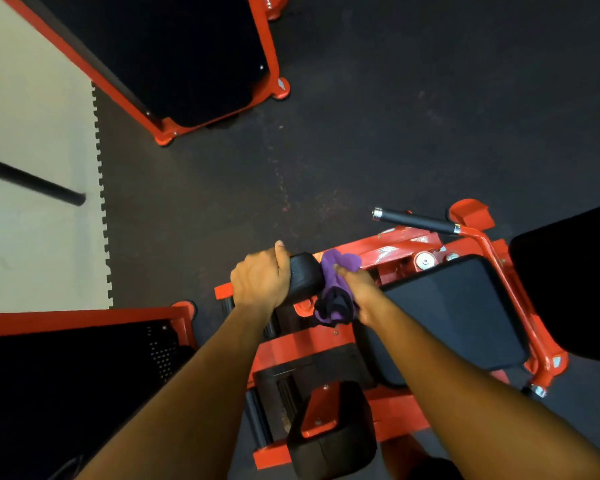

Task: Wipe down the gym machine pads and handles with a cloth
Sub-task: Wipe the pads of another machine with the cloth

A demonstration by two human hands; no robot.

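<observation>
Purple cloth (338, 289) is bunched in the right hand (359, 292) against the roller pad (303, 277); beside it, the left hand (260, 277) grips that pad, probably steadying it.

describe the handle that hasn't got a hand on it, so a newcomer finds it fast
Start at the big flat black seat pad of the red machine at lower right. Just beyond its far edge a slim black grip handle sticks out leftward. Unlike the fat roller pad nearby, it is thin, chrome-capped and untouched.
</observation>
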